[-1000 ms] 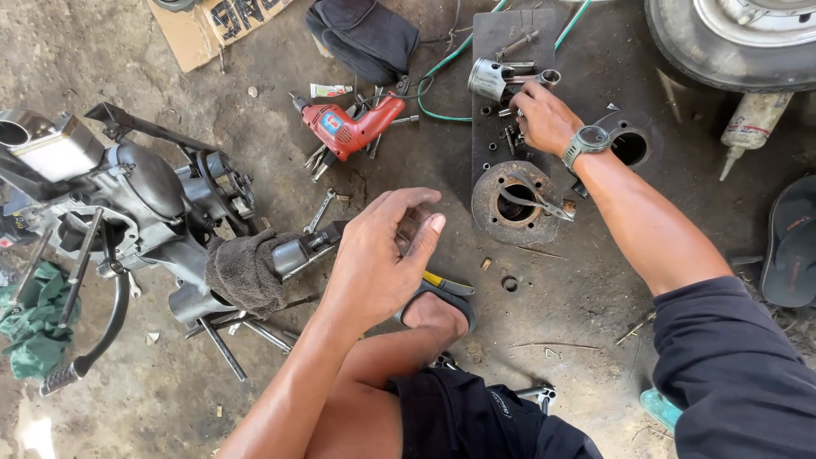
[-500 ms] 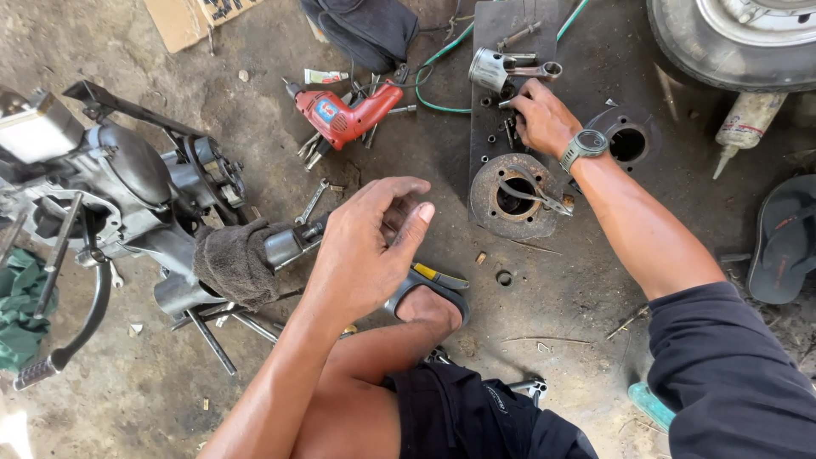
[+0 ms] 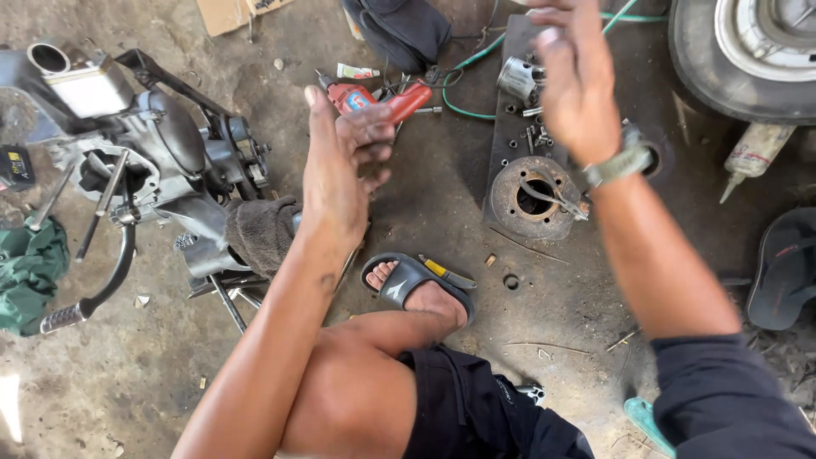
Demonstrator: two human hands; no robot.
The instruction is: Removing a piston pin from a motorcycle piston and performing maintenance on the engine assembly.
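Observation:
My left hand (image 3: 336,166) is raised in front of me, palm turned right and fingers loosely apart, holding nothing. My right hand (image 3: 578,85) is lifted too, blurred by motion, with a watch (image 3: 627,159) on the wrist and nothing seen in it. Below the right hand a round finned engine cylinder (image 3: 531,191) lies on a dark metal plate (image 3: 508,136) with a thin tool across its bore. A silver piston (image 3: 517,76) and small bolts sit on the same plate. A red power drill (image 3: 382,98) lies on the floor just beyond my left hand.
A motorcycle engine (image 3: 153,161) with a kick lever stands at the left, a dark rag (image 3: 259,234) against it and a green cloth (image 3: 30,272) beside it. My sandalled foot (image 3: 416,285) rests by a yellow-handled tool (image 3: 446,272). A tyre (image 3: 748,51), a sealant tube (image 3: 752,157) and a black sandal (image 3: 786,268) lie right.
Both hands have risen off the work: the right left the plate and the left lifted from near the engine. They now face each other in the air.

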